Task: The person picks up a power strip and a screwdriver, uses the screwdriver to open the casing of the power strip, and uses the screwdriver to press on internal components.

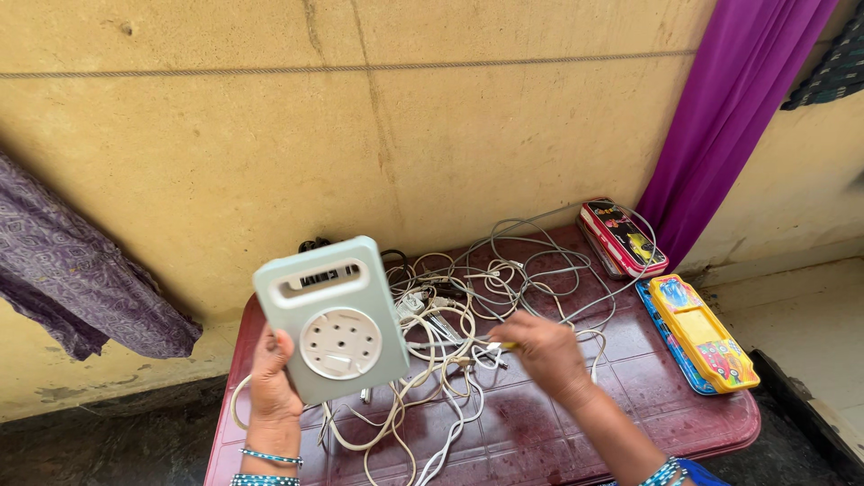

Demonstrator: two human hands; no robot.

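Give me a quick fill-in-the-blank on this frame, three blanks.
1. The left hand holds up a pale green ____ box.
2. The right hand reaches into a tangle of white ____.
3. The table is dark ____, with a yellow case at its right edge.

Missing words: socket; cables; red

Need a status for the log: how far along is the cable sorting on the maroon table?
Done: nothing looks sorted yet. In hand: the left hand holds up the pale green extension box; the right hand pinches a white cable end. Left: the tangle of white cables covers the table, unwound.
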